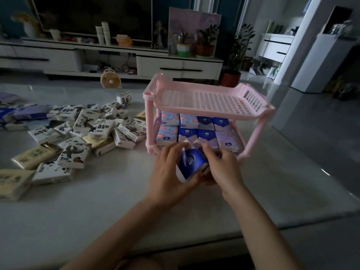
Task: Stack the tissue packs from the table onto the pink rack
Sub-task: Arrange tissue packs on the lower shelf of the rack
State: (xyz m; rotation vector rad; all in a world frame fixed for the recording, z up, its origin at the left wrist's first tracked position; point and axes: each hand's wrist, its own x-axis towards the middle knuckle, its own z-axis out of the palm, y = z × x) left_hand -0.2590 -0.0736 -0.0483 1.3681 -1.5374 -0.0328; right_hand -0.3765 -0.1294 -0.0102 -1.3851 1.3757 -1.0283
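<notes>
One pale glossy counter carries all items; its near and right edges are in view. One pink two-tier perforated plastic rack stands close to the right edge. Its lower tier shows eight blue and lilac stacked tissue packs in two rows of four. One loose heap of white, cream and lilac tissue packs lies to the left of the rack, too overlapped to count exactly. Just in front of the lower tier, the left hand and right hand both grip one dark blue tissue pack, fingers curled round it.

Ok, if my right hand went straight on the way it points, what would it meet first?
Your right hand would probably meet the stacked packs on the pink rack's lower shelf; depth is unclear.
</notes>
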